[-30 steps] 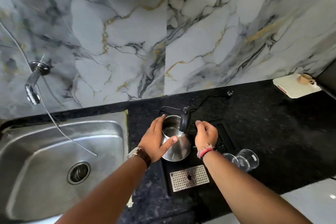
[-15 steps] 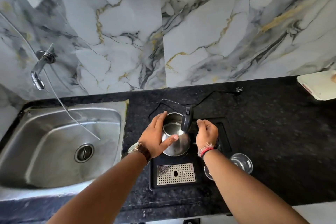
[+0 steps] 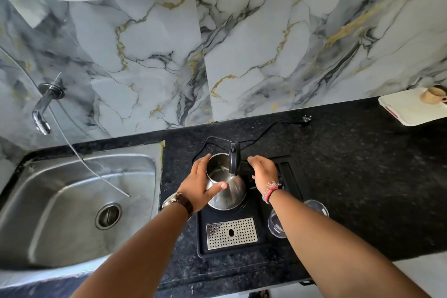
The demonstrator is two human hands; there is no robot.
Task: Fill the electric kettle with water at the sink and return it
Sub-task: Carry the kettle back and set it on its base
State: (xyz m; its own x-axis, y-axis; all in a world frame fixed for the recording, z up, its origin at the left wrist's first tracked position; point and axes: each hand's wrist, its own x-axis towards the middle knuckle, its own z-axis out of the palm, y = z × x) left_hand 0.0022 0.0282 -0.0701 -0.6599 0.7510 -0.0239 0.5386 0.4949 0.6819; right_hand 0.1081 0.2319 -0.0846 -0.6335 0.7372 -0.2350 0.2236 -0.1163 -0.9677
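Observation:
A steel electric kettle (image 3: pixel 229 195) stands on a black tray (image 3: pixel 232 253) on the dark counter, its black lid (image 3: pixel 234 161) flipped up. My left hand (image 3: pixel 199 187) wraps around the kettle's left side, thumb across its front. My right hand (image 3: pixel 263 173) grips the kettle's black handle on the right. The steel sink (image 3: pixel 60 201) lies to the left, with a chrome tap (image 3: pixel 44 110) on the marble wall above it.
A perforated metal drip grate (image 3: pixel 231 233) sits in the tray's front part. A clear glass (image 3: pixel 278 224) lies beside the tray under my right forearm. The kettle's black cord (image 3: pixel 266 132) runs to a plug near the wall. A white board (image 3: pixel 411 110) is at the far right.
The camera has tipped downward, showing more of the counter's front edge. Both hands stay on the kettle, which remains on the tray.

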